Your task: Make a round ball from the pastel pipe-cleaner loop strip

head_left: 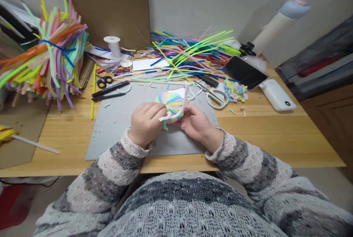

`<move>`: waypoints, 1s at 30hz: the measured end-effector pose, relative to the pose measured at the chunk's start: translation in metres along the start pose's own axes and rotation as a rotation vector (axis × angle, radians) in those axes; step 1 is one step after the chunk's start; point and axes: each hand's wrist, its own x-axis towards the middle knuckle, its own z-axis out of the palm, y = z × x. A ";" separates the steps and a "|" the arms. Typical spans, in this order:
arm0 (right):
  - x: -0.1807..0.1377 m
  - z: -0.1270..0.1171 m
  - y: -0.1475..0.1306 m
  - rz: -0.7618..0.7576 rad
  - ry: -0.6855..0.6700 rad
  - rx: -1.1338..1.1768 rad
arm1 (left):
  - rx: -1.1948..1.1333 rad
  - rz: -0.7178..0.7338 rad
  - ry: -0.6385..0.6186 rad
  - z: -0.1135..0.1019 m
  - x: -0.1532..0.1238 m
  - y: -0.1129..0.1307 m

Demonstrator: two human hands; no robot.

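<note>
A round pastel disc of coiled pipe cleaners (171, 104) is held above the grey cutting mat (116, 126). My left hand (146, 123) is closed on the disc's left side, fingers pinching the end of a white pipe cleaner (184, 101). That white strip bends up over the disc's right edge. My right hand (197, 123) is curled round the disc's right side, thumb near the white strip.
Loose pipe cleaners (190, 55) pile at the back; a big bundle (49, 53) sits left. Green-handled scissors (216, 97), black scissors (104, 80), black pens (110, 89), a thread spool (113, 46), a phone (244, 71) and a white power bank (277, 95) lie on the wooden table (275, 134).
</note>
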 end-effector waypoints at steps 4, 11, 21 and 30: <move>0.001 -0.002 -0.001 0.041 0.034 0.028 | 0.017 0.029 -0.047 -0.001 0.001 0.002; 0.001 -0.003 -0.001 0.032 0.080 0.024 | 0.011 0.000 -0.063 0.002 0.000 0.001; 0.004 -0.006 -0.001 0.023 0.092 0.022 | 0.002 -0.053 -0.070 0.005 -0.001 0.003; -0.001 -0.003 0.000 -0.118 0.099 -0.145 | -0.059 -0.188 -0.052 0.009 -0.006 -0.005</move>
